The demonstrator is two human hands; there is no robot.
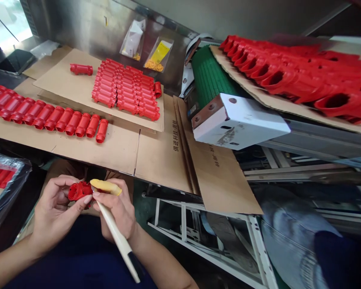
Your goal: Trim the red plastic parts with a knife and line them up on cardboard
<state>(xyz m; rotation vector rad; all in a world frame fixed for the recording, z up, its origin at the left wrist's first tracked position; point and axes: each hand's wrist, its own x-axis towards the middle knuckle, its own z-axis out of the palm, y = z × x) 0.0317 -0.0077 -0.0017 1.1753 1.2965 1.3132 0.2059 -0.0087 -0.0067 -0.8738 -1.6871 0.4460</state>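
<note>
Above my lap, my left hand is closed around a short red plastic tube part, its open end facing left. My right hand grips a long, slim tool with a white handle and a dark band near its lower end. The tool's tip meets the right side of the red part, where fingers hide it, so its kind does not show. A yellow cover sits over a finger of my right hand. Just beyond my hands, a row of red tubes lies on the cardboard-covered bench.
Stacked red tubes rest on a cardboard sheet. Two small plastic bags lie behind. To the right, a green conveyor belt carries cardboard with larger red parts. A lined crate stands left; a person's jeans-clad leg is at right.
</note>
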